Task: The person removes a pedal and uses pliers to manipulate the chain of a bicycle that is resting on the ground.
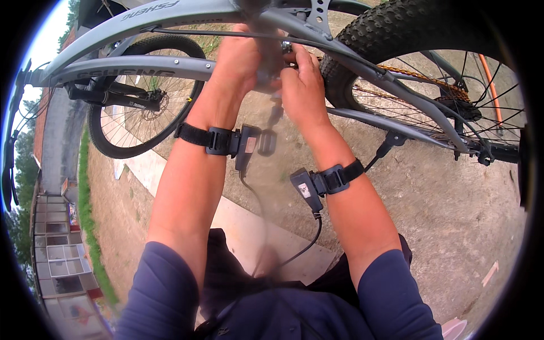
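A grey bicycle frame [119, 26] stands before me, and both my hands reach in under its upper tube. My left hand [238, 59] is by the middle of the frame; the frame and a blurred band hide its fingers. Close beside it, my right hand [301, 85] has its fingers bent and pressed together near a small shiny metal part [287, 46]. What those fingers hold, if anything, is hidden. Below the hands, a dark blurred shape like a pedal [267, 141] hangs down.
The front wheel [150, 148] is at left and the knobby rear wheel [354, 45] at right, with a gold chain [430, 84]. A kickstand [388, 144] props the bicycle. Pale boards [243, 226] lie on the ground. Cabled black devices [246, 144] are strapped to my forearms.
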Action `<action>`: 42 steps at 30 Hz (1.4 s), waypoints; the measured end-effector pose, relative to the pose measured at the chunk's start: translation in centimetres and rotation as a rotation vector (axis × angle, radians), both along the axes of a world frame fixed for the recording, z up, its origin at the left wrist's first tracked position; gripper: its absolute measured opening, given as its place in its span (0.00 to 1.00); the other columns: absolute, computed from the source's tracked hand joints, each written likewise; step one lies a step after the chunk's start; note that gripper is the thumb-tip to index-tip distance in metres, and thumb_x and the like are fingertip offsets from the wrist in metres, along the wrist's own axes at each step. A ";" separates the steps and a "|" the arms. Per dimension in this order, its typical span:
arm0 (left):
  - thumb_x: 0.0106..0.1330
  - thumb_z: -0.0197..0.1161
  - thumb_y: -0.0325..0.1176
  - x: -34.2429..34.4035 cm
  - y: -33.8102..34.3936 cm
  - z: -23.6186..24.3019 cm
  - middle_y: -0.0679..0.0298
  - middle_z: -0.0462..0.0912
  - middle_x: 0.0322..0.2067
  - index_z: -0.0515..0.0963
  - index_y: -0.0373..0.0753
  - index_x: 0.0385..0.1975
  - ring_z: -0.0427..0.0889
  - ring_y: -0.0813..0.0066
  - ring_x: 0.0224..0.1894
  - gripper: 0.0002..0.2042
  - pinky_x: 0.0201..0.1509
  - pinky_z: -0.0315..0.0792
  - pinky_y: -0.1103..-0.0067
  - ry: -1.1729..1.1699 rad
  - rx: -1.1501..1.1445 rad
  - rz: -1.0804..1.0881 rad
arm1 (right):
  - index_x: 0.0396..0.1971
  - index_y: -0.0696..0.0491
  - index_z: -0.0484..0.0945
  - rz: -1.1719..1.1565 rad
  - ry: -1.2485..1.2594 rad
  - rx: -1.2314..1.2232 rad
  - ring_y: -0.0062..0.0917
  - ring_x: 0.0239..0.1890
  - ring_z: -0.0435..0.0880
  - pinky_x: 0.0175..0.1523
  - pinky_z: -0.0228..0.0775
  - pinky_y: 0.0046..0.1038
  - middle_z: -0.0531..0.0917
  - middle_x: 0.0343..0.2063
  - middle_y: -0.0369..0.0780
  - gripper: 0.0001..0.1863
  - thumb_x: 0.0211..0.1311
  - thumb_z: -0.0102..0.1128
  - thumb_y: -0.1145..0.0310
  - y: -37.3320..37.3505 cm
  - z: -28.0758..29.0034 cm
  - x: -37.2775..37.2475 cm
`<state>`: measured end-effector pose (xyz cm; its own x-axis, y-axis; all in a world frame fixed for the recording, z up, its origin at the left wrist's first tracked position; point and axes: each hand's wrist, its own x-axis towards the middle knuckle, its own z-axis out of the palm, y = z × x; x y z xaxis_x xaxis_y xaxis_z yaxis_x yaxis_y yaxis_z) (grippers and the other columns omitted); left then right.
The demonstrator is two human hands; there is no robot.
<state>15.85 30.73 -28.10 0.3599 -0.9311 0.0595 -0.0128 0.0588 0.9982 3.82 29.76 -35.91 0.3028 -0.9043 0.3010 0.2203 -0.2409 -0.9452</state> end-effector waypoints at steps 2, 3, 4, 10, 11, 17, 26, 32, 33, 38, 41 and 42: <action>0.60 0.62 0.23 -0.2 0.1 0.3 0.60 0.83 0.31 0.79 0.35 0.35 0.83 0.72 0.34 0.05 0.39 0.78 0.75 -0.034 0.040 0.006 | 0.65 0.57 0.66 0.036 0.020 0.017 0.27 0.37 0.85 0.37 0.78 0.27 0.73 0.53 0.45 0.30 0.59 0.45 0.72 -0.1 0.0 -0.3; 0.62 0.60 0.24 -0.6 0.1 0.5 0.61 0.83 0.30 0.79 0.36 0.34 0.82 0.73 0.33 0.03 0.37 0.77 0.77 -0.103 0.031 0.000 | 0.66 0.57 0.65 0.051 0.032 0.024 0.27 0.37 0.85 0.36 0.78 0.26 0.72 0.54 0.45 0.31 0.59 0.45 0.72 -0.2 0.1 -0.6; 0.62 0.63 0.25 -1.0 -0.1 0.8 0.62 0.83 0.29 0.80 0.35 0.34 0.82 0.75 0.31 0.03 0.33 0.75 0.77 -0.067 -0.002 0.010 | 0.66 0.57 0.65 0.046 0.023 0.028 0.27 0.37 0.85 0.36 0.78 0.26 0.73 0.54 0.46 0.31 0.59 0.45 0.72 -0.3 0.3 -0.7; 0.62 0.66 0.26 -0.5 0.3 0.6 0.65 0.83 0.26 0.81 0.33 0.34 0.79 0.80 0.25 0.04 0.26 0.71 0.82 0.034 -0.060 -0.007 | 0.66 0.59 0.64 0.091 0.060 0.099 0.31 0.45 0.83 0.45 0.75 0.30 0.75 0.55 0.48 0.32 0.58 0.51 0.73 1.4 0.6 -1.4; 0.63 0.65 0.26 0.1 -0.3 0.0 0.65 0.83 0.26 0.81 0.34 0.35 0.78 0.81 0.24 0.04 0.26 0.69 0.83 -0.013 -0.079 -0.031 | 0.65 0.58 0.64 0.085 0.105 0.101 0.36 0.50 0.80 0.52 0.72 0.34 0.74 0.56 0.50 0.32 0.58 0.52 0.72 1.4 0.3 -1.8; 0.67 0.63 0.32 0.3 0.1 0.5 0.65 0.85 0.35 0.82 0.39 0.37 0.81 0.77 0.34 0.05 0.36 0.73 0.76 0.020 0.145 0.080 | 0.60 0.57 0.71 0.199 0.297 0.231 0.39 0.50 0.82 0.54 0.73 0.36 0.81 0.51 0.47 0.26 0.59 0.52 0.70 4.6 1.0 -6.1; 0.70 0.57 0.31 -1.9 4.5 2.7 0.65 0.83 0.43 0.74 0.38 0.54 0.82 0.73 0.46 0.14 0.43 0.73 0.76 -0.088 0.508 0.292 | 0.52 0.55 0.79 0.281 0.462 0.291 0.37 0.47 0.84 0.51 0.75 0.35 0.85 0.45 0.46 0.20 0.58 0.55 0.71 6.7 10.2 -15.8; 0.72 0.55 0.33 -13.3 11.2 7.6 0.58 0.84 0.45 0.73 0.34 0.53 0.83 0.71 0.43 0.14 0.41 0.75 0.76 -0.178 0.988 -0.157 | 0.52 0.56 0.79 0.107 0.492 0.354 0.34 0.45 0.85 0.50 0.76 0.34 0.85 0.43 0.46 0.21 0.57 0.54 0.69 7.9 16.3 -26.7; 0.72 0.55 0.33 -14.9 12.5 8.4 0.58 0.84 0.45 0.73 0.34 0.53 0.83 0.71 0.43 0.14 0.41 0.75 0.76 -0.191 1.050 -0.270 | 0.52 0.57 0.79 0.067 0.487 0.392 0.32 0.44 0.85 0.49 0.76 0.32 0.85 0.43 0.45 0.21 0.57 0.54 0.70 8.4 17.6 -29.0; 0.70 0.57 0.36 -25.2 16.2 14.9 0.58 0.84 0.44 0.74 0.35 0.52 0.83 0.69 0.44 0.15 0.44 0.76 0.74 -0.282 1.226 -0.826 | 0.54 0.58 0.77 -0.128 0.496 0.614 0.29 0.41 0.85 0.48 0.76 0.28 0.85 0.44 0.46 0.23 0.58 0.53 0.71 12.5 25.1 -44.3; 0.69 0.59 0.37 -31.5 15.3 19.8 0.59 0.84 0.44 0.75 0.35 0.51 0.84 0.69 0.45 0.16 0.45 0.77 0.74 -0.418 1.172 -1.050 | 0.55 0.58 0.77 -0.262 0.451 0.777 0.31 0.41 0.86 0.48 0.77 0.29 0.85 0.45 0.46 0.22 0.58 0.53 0.72 17.0 28.8 -53.4; 0.68 0.59 0.37 -33.7 14.9 21.2 0.59 0.84 0.45 0.76 0.35 0.50 0.84 0.69 0.45 0.16 0.46 0.77 0.74 -0.465 1.136 -1.125 | 0.54 0.58 0.77 -0.308 0.438 0.815 0.30 0.40 0.86 0.47 0.77 0.29 0.85 0.44 0.46 0.22 0.58 0.53 0.73 18.9 29.7 -56.4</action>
